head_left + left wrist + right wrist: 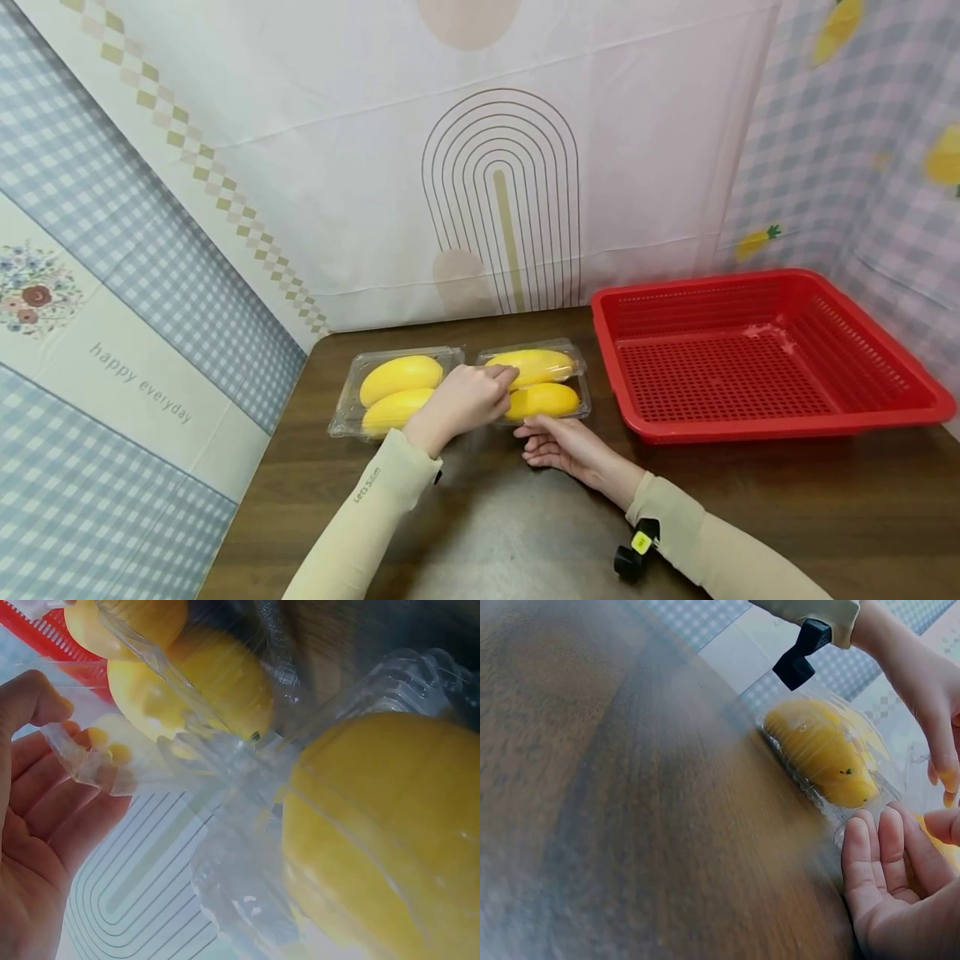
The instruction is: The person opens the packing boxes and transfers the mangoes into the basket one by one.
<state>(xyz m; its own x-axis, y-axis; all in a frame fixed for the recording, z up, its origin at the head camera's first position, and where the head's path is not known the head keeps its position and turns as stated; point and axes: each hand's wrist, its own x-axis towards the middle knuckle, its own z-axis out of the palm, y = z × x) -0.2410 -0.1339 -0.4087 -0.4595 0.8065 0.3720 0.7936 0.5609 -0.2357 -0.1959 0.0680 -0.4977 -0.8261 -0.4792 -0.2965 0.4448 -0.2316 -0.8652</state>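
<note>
Two clear plastic boxes hold yellow fruits that look like mangoes. In the head view, my left hand (468,396) reaches over the right box (583,400), above its fruits (542,402). A thin clear plastic lid (97,761) is pinched between the left thumb and fingers in the left wrist view. My right hand (566,450) lies at the front edge of that box, palm turned up and fingers loosely bent; whether the fingertips touch the plastic I cannot tell. The left box (345,417) has two fruits (401,377) under clear plastic, beside the left forearm.
A large red plastic basket (757,429) stands to the right on the brown wooden table (480,533). Behind the boxes hangs a white patterned cloth (360,208), with checked cloth at both sides. Each wrist carries a small black camera (630,560).
</note>
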